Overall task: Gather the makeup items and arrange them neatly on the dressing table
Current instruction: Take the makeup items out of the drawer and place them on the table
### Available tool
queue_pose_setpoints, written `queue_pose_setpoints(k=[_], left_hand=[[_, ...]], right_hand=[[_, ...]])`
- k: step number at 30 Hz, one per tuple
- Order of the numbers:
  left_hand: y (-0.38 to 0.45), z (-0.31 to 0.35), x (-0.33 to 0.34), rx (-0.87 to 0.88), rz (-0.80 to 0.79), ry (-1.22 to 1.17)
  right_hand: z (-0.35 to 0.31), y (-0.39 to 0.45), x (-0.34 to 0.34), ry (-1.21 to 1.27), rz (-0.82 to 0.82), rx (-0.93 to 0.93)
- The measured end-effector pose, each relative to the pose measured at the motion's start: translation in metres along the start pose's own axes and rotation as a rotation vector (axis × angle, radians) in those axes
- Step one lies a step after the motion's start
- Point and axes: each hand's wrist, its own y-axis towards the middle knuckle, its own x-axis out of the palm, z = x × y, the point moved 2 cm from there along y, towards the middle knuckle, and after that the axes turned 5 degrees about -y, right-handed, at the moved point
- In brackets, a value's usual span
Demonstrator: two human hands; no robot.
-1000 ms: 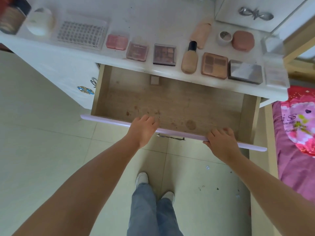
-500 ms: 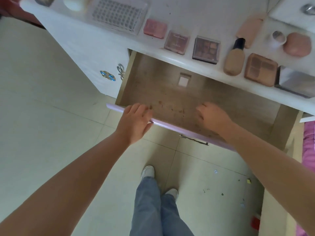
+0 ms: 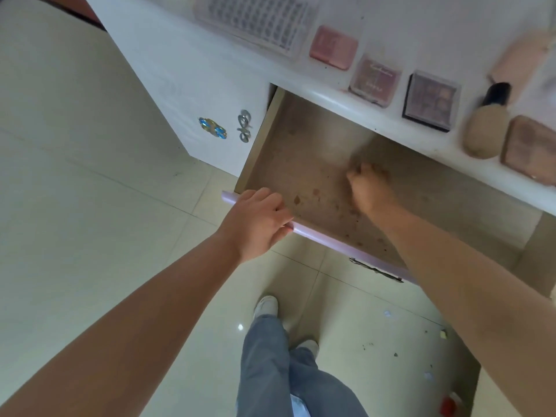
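— So, what sits at the left end of the dressing table (image 3: 186,70)?

— Two ornate handles (image 3: 212,127) on its white side cabinet. On top, towards the back, lies a clear tray of small dark pieces (image 3: 255,19), cut off by the upper edge of the view.

— And along the front edge?

— A row of makeup. First a pink compact (image 3: 333,47), then a mauve palette (image 3: 374,79) just beside it, then a dark-framed eyeshadow palette (image 3: 430,100). After that a foundation bottle (image 3: 484,124) lying with its black cap pointing back, and a brown palette (image 3: 531,149) at the right edge of view. A peach tube (image 3: 520,66) lies behind the bottle, blurred.

— The drawer?

— The drawer (image 3: 258,145) under the tabletop is pulled out, its stained wooden floor showing.

— Where are the hands?

— The left hand (image 3: 255,221) rests on the drawer's lilac front rail (image 3: 325,239) near its left corner, fingers curled over the top of it, thumb on the outer side. The right hand (image 3: 368,188) reaches inside the drawer, down near the floor around its middle, fingers bent downward.

— Holding something?

— I cannot tell; that hand is smeared with motion, and whatever may be under the fingers is hidden.

— Anything below?

— Pale floor tiles (image 3: 75,206), the person's jeans (image 3: 279,371) and white shoes (image 3: 266,305).
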Motion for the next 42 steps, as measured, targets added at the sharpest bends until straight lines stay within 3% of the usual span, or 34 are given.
queue_pose_setpoints(k=[4,6,9,12,17,23,27,32,35,37,39,41,42], left_hand=[[0.024,0.008,-0.011,0.016,-0.019,0.019],[0.049,0.015,-0.019,0.008,-0.024,0.065],[0.094,0.029,-0.029,0.005,-0.041,0.109],[0.134,0.044,-0.029,0.001,-0.027,0.129],[0.176,0.055,-0.006,-0.002,-0.083,0.187],[0.188,0.059,0.005,-0.012,-0.155,0.276],[0.185,0.060,0.002,-0.007,-0.111,0.234],[0.166,0.067,-0.006,0.244,0.029,0.220],[0.138,0.068,0.001,0.386,0.014,0.178],[0.112,0.072,0.011,0.401,-0.063,0.130],[0.080,0.076,0.024,0.386,-0.141,0.053],[0.054,0.079,0.034,0.337,-0.230,-0.049],[0.045,0.081,0.039,0.312,-0.273,-0.079]], right_hand=[[0.014,-0.038,-0.014,0.195,-0.020,-0.036],[0.029,-0.059,-0.040,0.373,0.165,-0.059],[0.071,-0.083,-0.083,0.400,0.498,-0.095],[0.126,-0.084,-0.112,0.407,0.605,0.007],[0.211,-0.048,-0.106,0.456,0.469,0.340],[0.239,-0.009,-0.090,0.316,0.217,0.375],[0.242,-0.004,-0.087,0.407,0.282,0.394],[0.241,-0.020,-0.083,0.390,0.277,0.366],[0.225,-0.045,-0.081,0.452,0.466,0.366],[0.197,-0.073,-0.073,0.463,0.594,0.288],[0.156,-0.109,-0.058,0.462,0.590,0.081],[0.117,-0.147,-0.027,0.364,0.465,-0.170],[0.104,-0.163,-0.009,0.289,0.276,-0.238]])
